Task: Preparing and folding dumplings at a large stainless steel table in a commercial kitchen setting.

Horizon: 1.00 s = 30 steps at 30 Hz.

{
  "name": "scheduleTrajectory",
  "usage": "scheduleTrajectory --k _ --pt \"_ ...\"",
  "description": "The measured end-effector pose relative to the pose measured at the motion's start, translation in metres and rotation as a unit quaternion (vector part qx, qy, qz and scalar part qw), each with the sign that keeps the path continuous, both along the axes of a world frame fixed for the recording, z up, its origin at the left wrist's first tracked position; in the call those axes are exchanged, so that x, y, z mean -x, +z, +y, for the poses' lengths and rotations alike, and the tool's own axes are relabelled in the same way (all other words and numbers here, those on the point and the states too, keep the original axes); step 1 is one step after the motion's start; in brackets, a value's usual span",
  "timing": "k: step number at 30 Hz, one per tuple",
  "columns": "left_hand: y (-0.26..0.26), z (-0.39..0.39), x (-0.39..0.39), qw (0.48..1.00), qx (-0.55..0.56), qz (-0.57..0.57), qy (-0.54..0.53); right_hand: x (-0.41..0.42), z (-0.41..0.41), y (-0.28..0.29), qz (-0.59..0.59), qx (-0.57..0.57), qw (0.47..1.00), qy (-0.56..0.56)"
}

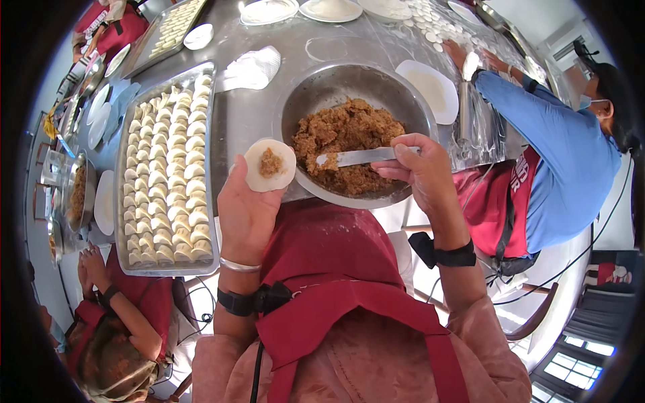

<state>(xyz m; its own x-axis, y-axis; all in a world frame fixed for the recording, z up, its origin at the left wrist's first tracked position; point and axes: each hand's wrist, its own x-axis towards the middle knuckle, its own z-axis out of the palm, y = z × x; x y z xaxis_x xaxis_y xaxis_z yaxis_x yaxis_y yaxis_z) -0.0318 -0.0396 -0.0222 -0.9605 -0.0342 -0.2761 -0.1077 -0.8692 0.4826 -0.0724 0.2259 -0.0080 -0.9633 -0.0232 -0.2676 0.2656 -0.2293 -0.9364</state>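
A round dumpling wrapper (254,169) lies across the fingers of my left hand (248,216), with a small dab of minced filling (270,162) on it. My right hand (422,166) grips a flat metal spatula (360,156), whose tip carries some filling above the bowl. Below it, a wide steel mixing bowl (315,83) holds a heap of brown minced filling (352,121). To the left of my left hand, a metal tray (217,237) is lined with rows of pleated dumplings (164,176).
A white plate (448,95) of pale flour sits beyond the bowl's right side, near a co-worker in a blue sleeve (529,111) handling small dough rounds (428,25). Crumpled white paper (252,68) lies behind the tray. Another person (126,307) sits at the lower left.
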Motion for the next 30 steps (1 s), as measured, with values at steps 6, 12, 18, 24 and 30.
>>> scheduleTrajectory --k 6,12,18,24,30 --pt "-0.001 -0.001 0.001 1.0 -0.006 -0.005 0.002 -0.01 -0.011 0.011 0.11 -0.125 0.986 -0.004" --pt "-0.003 0.001 0.002 1.0 0.0 -0.017 0.01 -0.01 -0.035 -0.003 0.13 -0.166 0.977 -0.015" --pt "-0.004 -0.001 0.002 1.0 -0.001 -0.004 0.002 -0.011 -0.041 -0.009 0.069 -0.123 0.99 0.006" --pt "-0.004 -0.003 0.002 1.0 -0.007 -0.009 0.007 -0.005 -0.035 -0.009 -0.006 -0.028 1.0 -0.011" --pt "-0.003 -0.007 -0.001 1.0 -0.011 -0.003 0.021 0.002 -0.024 -0.006 -0.049 0.046 0.997 -0.025"
